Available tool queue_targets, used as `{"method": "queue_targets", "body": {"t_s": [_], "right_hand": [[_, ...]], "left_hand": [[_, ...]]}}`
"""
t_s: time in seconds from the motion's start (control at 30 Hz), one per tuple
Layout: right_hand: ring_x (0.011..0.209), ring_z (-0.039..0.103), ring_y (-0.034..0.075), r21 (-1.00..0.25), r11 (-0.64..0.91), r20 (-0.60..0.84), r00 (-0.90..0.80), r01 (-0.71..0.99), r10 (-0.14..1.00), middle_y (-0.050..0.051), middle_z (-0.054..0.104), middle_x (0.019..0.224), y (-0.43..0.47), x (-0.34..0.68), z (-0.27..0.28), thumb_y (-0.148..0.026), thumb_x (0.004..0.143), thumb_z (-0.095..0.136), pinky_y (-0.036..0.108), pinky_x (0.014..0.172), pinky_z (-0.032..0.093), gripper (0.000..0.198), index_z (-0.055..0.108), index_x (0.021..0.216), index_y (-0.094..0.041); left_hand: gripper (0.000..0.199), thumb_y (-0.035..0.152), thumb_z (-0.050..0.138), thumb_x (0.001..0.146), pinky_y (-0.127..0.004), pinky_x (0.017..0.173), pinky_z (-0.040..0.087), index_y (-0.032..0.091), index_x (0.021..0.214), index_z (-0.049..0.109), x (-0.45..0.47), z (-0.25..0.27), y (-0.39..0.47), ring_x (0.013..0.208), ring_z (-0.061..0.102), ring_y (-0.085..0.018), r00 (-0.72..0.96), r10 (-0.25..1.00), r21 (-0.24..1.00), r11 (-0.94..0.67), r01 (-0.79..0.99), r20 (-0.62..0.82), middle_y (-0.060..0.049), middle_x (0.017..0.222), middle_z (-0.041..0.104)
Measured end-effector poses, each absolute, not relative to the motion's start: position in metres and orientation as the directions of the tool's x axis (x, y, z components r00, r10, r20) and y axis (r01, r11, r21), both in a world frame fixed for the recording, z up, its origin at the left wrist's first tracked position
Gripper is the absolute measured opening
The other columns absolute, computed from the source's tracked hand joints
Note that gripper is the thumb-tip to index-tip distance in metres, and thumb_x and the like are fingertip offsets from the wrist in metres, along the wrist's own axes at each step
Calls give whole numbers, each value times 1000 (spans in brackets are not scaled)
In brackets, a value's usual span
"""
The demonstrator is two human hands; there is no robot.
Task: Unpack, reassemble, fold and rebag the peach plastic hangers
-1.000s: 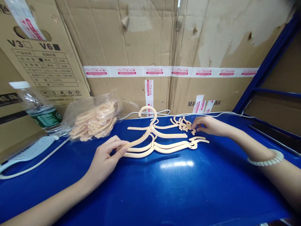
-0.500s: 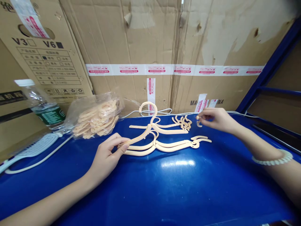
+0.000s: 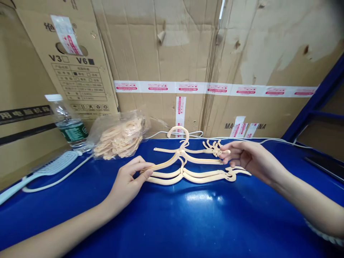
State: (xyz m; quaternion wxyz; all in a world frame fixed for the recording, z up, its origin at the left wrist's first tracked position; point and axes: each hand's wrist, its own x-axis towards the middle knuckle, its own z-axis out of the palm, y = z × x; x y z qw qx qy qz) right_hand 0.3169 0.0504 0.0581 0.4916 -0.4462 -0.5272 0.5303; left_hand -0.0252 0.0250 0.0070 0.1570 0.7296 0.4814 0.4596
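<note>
My left hand pinches the left arm of a beige plastic clothes hanger, its hook pointing up. Between the fingertips of my right hand is a small beige plastic piece, mostly hidden by the fingers. That hand is at the right end of the held hanger; whether the piece touches it I cannot tell. Just behind lies a cluster of small curved beige pieces, partly covered by my right fingers. In front, more folded beige hanger arms lie on the blue table, with a hooked piece at their right end.
A clear bag of beige parts lies at the left on the blue table. Beside it are a water bottle and a pale hairbrush. Cardboard walls the back; a white cable runs along it. A dark flat object lies right.
My right hand has moved left and nearer with its small piece, to the hanger's right end. My left hand keeps its pinch on the hanger. The view has shifted slightly.
</note>
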Motion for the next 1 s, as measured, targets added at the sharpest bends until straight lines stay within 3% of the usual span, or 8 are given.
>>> {"method": "queue_targets", "body": {"t_s": [0.2,0.4,0.57,0.73,0.9,1.0], "right_hand": [[61,61,8,-995,-30,-19,-117,-92,993,2,72,77,56,319,47,-26,59,89,17,54,51,28,74,81,-18],[73,68,12,-978,-106,-80,-143,-180,987,0,72,81,62,324,43,-21,58,91,22,67,57,49,68,100,-25],[76,67,11,-989,-142,-129,-242,-39,962,4,72,88,65,331,46,-30,67,86,18,64,55,26,72,84,-16],[73,65,10,-961,-261,-226,-283,-91,932,3,70,84,64,331,46,-27,65,88,18,66,55,28,74,86,-15],[59,59,5,-945,-320,-264,-408,-74,874,2,68,78,62,327,47,-29,69,86,14,54,49,27,71,83,-12],[66,65,8,-942,-327,-270,-420,-69,867,4,71,87,61,326,46,-28,70,85,16,53,50,25,69,83,-12]], "left_hand": [[21,34,61,82,-27,64,45,23,87,78,-26,7,26,70,60,-17,98,852,673,-471,570,513,-1,74,62],[18,34,62,81,-27,62,45,23,84,77,-26,5,27,70,59,-17,93,839,666,-488,564,536,0,73,62],[18,34,62,81,-27,61,45,23,85,77,-27,4,28,67,58,-17,97,831,654,-498,569,548,0,72,62],[16,33,63,82,-27,62,45,24,85,77,-27,5,28,70,59,-17,106,823,646,-512,566,559,0,73,63],[15,32,64,83,-25,63,45,26,87,77,-26,5,27,69,58,-15,117,814,637,-527,562,569,2,73,61],[14,31,64,84,-24,63,45,26,88,77,-27,5,26,69,58,-15,120,806,629,-536,563,580,2,73,60]]}}
